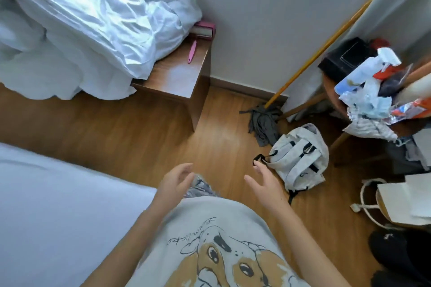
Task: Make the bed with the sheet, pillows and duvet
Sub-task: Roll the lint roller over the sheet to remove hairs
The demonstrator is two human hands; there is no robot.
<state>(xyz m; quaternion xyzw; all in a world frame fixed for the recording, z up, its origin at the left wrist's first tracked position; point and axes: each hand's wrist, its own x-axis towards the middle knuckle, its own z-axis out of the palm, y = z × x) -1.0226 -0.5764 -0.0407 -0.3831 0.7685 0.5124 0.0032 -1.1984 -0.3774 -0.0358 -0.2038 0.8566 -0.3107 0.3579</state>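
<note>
The duvet (77, 21) is white and very crumpled, with many folds that catch the light. It lies in a heap in the upper left, hangs down to the wooden floor (144, 133) and covers one corner of the brown bedside table (177, 77). In the lower left there is the bed (58, 212) with a smooth white sheet on it. Both hands are in front of the body, above the floor. The left hand (176, 180) and the right hand (264, 183) have relaxed, slightly bent fingers with the palms turned to each other, and they hold nothing. The duvet is well apart from both hands, across the strip of floor. The bed edge is just beside the left forearm.
</note>
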